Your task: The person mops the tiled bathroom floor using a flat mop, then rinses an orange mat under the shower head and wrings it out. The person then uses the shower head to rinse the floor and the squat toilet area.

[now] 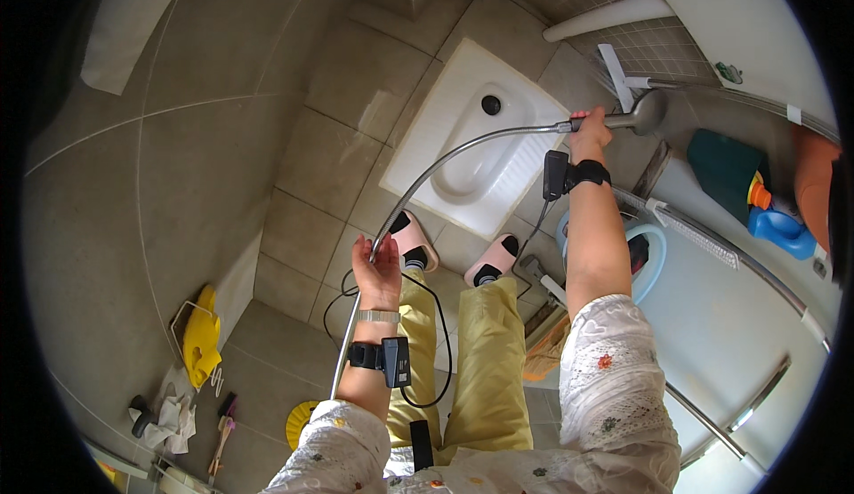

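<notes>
My right hand (591,130) grips the handle of a metal hand shower at the upper right. The round shower head (648,112) points away to the right; I cannot tell whether water runs from it. A flexible metal shower hose (460,154) arcs from the handle down to my left hand (377,270), whose fingers curl around it at lower centre. From there the hose runs on behind the left forearm. In front of my feet, a white ceramic squat toilet (460,120) is set in the tiled floor, with a dark drain hole (491,105) near its far end.
Pink slippers (492,258) are on my feet. Yellow rubber gloves (201,340) hang on the left wall, above a pink-handled brush (223,434). To the right are a metal rail (754,270), a blue bottle (782,232) and a light blue hose (657,260). A white-headed floor tool (617,77) stands beyond.
</notes>
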Motion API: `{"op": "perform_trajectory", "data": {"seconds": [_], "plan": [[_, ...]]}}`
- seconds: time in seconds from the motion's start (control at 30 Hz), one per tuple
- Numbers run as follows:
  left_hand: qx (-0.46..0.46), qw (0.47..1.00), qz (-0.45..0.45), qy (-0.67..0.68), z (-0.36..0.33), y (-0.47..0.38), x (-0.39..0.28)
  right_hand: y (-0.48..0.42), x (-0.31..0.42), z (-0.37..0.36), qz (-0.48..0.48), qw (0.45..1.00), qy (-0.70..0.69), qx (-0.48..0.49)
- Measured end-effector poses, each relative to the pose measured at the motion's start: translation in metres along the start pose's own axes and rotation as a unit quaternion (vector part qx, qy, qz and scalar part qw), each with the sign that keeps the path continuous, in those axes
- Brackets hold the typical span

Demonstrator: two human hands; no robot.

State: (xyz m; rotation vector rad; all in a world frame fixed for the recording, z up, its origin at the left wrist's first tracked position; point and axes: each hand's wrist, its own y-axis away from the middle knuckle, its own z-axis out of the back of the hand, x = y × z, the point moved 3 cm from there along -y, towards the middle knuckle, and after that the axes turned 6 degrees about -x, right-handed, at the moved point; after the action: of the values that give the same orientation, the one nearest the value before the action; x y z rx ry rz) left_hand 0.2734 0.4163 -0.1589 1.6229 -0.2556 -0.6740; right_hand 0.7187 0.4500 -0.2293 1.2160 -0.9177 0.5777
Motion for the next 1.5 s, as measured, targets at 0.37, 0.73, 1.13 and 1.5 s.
{"op": "perform_trajectory", "data": {"seconds": [0.37,0.73,1.13,1.5], "plan": [[0.013,1.0,-0.009,0.02,-0.007,-0.008,-0.015,0.014,-0.016,-0.019,-0.102,0.991,-0.064,0.051],[0.006,0.999,-0.019,0.04,-0.014,0.0,-0.027,0.082,-0.003,-0.081,0.054,0.982,-0.038,0.177],[-0.002,0.998,-0.026,0.057,0.005,-0.006,-0.051,0.12,0.008,-0.119,0.388,0.828,0.331,0.233],[0.005,0.998,-0.035,0.056,0.014,-0.005,-0.047,0.104,0.038,-0.163,0.454,0.695,0.495,0.256]]}}
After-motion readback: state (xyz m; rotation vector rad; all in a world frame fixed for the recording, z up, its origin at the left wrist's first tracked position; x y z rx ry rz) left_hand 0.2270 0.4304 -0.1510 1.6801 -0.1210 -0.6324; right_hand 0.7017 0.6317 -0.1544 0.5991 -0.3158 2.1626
